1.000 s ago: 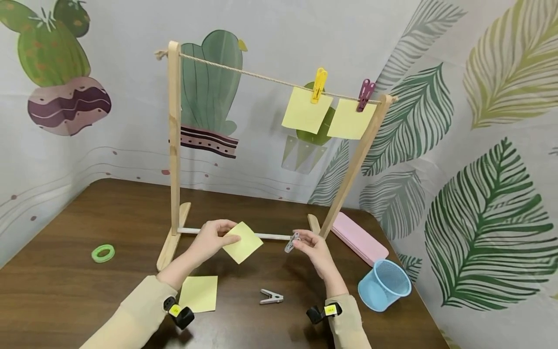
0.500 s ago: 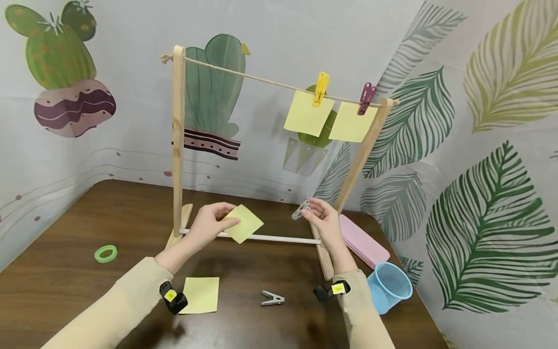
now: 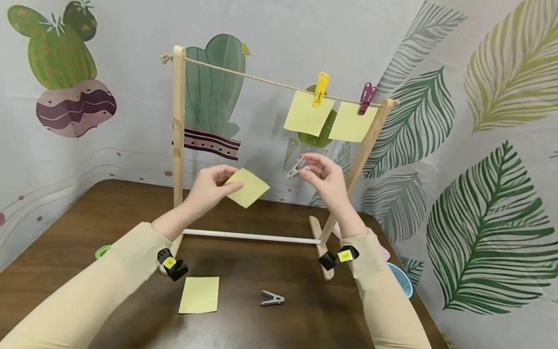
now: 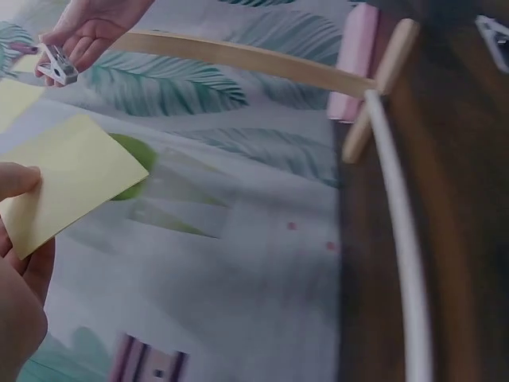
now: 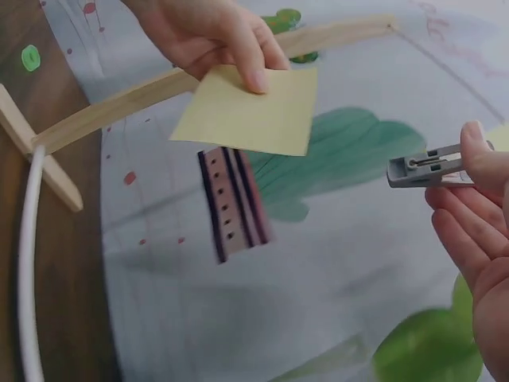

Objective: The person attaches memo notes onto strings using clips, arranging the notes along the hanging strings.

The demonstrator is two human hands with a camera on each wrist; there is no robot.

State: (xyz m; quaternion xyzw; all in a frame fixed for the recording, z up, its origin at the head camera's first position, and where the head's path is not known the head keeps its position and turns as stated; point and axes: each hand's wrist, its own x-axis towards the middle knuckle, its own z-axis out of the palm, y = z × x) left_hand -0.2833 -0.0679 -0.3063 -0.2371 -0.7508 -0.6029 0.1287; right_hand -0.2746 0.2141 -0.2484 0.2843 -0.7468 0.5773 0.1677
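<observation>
In the head view my left hand (image 3: 213, 186) pinches a yellow sticky note (image 3: 249, 189) between thumb and fingers, raised below the rope (image 3: 248, 76). To its right my right hand (image 3: 324, 177) holds a grey clothespin (image 3: 297, 167) by its handles, its nose pointing left toward the note. The right wrist view shows this clothespin (image 5: 425, 167) with its nose closed. Two yellow notes hang at the rope's right end, one under a yellow clothespin (image 3: 321, 89), the other under a purple clothespin (image 3: 367, 98).
The rope spans a wooden frame (image 3: 178, 126) with a white bottom bar (image 3: 253, 236). On the table lie another yellow note (image 3: 199, 294) and a second grey clothespin (image 3: 272, 298). A green ring (image 3: 102, 250) and a blue mesh cup (image 3: 401, 279) are partly hidden by my arms.
Both hands have risen from near the bottom bar toward the rope, carrying the note and the grey clothespin. My forearms now cover part of the green ring, pink case and blue cup.
</observation>
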